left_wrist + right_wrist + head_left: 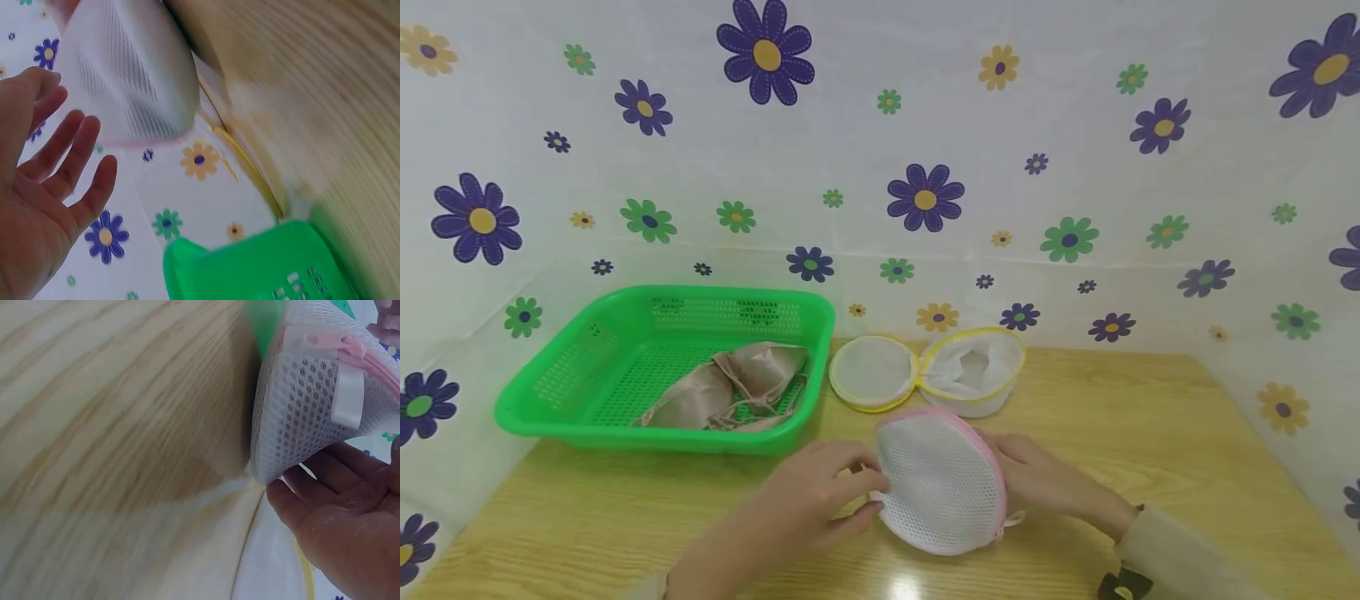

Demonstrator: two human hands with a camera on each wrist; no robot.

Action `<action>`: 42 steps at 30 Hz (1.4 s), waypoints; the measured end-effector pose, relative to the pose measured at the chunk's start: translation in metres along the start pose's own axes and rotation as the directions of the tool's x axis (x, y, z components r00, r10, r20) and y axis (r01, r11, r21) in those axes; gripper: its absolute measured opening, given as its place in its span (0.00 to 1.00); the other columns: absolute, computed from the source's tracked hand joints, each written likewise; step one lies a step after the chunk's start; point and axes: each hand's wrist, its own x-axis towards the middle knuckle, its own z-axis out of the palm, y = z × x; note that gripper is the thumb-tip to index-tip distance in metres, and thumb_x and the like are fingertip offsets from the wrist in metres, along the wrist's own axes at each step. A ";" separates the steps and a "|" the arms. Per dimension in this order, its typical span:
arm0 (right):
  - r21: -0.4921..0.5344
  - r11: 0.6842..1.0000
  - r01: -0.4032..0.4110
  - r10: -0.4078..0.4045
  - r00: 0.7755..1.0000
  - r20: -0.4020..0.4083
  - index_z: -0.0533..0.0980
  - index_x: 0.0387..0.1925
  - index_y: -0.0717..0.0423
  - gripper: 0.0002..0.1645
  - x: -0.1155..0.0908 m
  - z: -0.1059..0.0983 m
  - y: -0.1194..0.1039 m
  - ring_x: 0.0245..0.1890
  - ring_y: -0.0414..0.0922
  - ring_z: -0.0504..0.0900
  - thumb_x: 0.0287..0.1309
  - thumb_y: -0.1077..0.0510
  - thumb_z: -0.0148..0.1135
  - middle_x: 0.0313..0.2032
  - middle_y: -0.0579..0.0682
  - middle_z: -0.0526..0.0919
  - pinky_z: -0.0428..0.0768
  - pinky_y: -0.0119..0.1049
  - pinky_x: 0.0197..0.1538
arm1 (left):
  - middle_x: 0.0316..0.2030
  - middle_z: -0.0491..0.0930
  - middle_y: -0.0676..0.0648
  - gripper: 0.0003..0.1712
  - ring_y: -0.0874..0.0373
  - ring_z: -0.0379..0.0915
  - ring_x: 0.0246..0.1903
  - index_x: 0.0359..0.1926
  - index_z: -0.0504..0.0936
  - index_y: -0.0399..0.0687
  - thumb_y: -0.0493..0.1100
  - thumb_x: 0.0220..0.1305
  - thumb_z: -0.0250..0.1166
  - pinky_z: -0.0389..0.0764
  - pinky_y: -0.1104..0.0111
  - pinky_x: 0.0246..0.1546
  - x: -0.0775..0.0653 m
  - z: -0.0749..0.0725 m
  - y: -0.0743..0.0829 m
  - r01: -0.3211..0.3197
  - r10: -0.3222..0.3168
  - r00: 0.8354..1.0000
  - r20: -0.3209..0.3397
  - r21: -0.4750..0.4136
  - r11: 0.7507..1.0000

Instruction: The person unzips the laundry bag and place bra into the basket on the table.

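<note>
Flanking rounded white mesh bag (936, 487), 2 hands (812, 492) (1041, 483), pink zipper (356, 350)

2 mesh bags (936, 483), 1 grn bskt (677, 440), 1 bra (763, 371), 1 tbl (1112, 417).

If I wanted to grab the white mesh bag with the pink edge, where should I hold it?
Hold the pink edge of the mesh bag near its top, probably coming down from above. That edge makes a smooth, raised curve, so it looks firmer than the mesh. The left hand is at one side and the right hand at the other, so the top looks free.
</note>
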 end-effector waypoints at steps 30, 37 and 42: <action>-0.826 0.284 0.488 -0.816 0.575 0.059 0.81 0.38 0.50 0.19 -0.006 0.031 -0.003 0.32 0.35 0.82 0.70 0.40 0.60 0.33 0.40 0.85 0.83 0.27 0.38 | 0.61 0.82 0.53 0.35 0.43 0.76 0.59 0.68 0.76 0.70 0.76 0.71 0.46 0.75 0.41 0.56 0.048 0.043 -0.004 0.361 -0.458 0.666 0.589 0.283 0.889; -0.838 0.334 0.431 -0.784 0.620 0.006 0.77 0.32 0.49 0.18 -0.006 0.036 -0.004 0.27 0.34 0.81 0.76 0.45 0.51 0.28 0.38 0.83 0.80 0.24 0.32 | 0.64 0.80 0.50 0.35 0.41 0.74 0.62 0.69 0.75 0.68 0.76 0.70 0.47 0.73 0.37 0.58 0.056 0.044 -0.002 0.387 -0.469 0.619 0.630 0.276 0.880; -0.834 0.355 0.423 -0.750 0.661 0.016 0.77 0.30 0.48 0.09 -0.009 0.040 -0.005 0.22 0.31 0.75 0.65 0.51 0.63 0.23 0.37 0.79 0.73 0.21 0.27 | 0.62 0.80 0.50 0.35 0.40 0.74 0.61 0.69 0.75 0.68 0.75 0.69 0.50 0.71 0.35 0.58 0.056 0.044 0.003 0.407 -0.485 0.612 0.624 0.277 0.870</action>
